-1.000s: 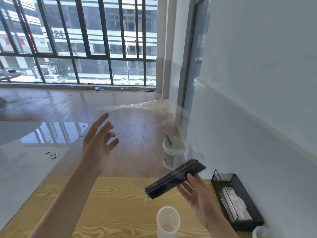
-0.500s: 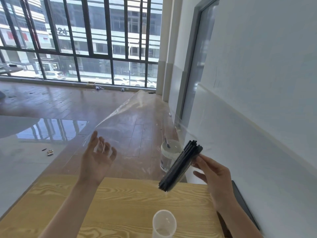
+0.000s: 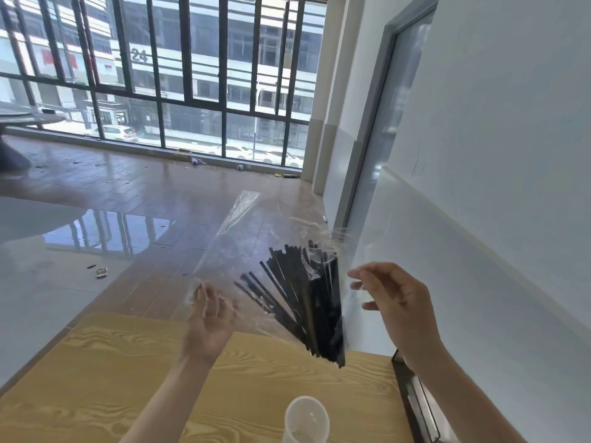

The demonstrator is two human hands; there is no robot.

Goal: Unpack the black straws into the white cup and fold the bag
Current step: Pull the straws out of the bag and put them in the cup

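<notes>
We hold the clear bag (image 3: 236, 251) up above the far edge of the table (image 3: 96, 378), and the black straws (image 3: 307, 302) hang in it, fanned out at the top and pinched together at the bottom. Our left hand (image 3: 208, 318) pinches the bag's lower left corner in its grip, fingers curled on the film. Our right hand (image 3: 393, 302) is beside the straws with its fingers loosely spread; we cannot tell whether its fingertips catch the film or whether the hand is fully released. The white cup (image 3: 306, 420) stands upright on the table near us, below the bundle and a little toward us, with nothing in it that we can make out. A black wire holder (image 3: 412, 398) sits at the table's right edge.

To do this step well, we judge that the bundle first needs gathering: loose, fanned straws will likely miss the narrow cup mouth or tip the light cup over. We should close the right hand round the straws through the film, square their lower ends, and bring them directly over the cup. Then we slide the bag upward with the left hand and lower the straws in upright, gently. The bag is thin and clings, so a slow pull should keep stray straws from riding out with it.
</notes>
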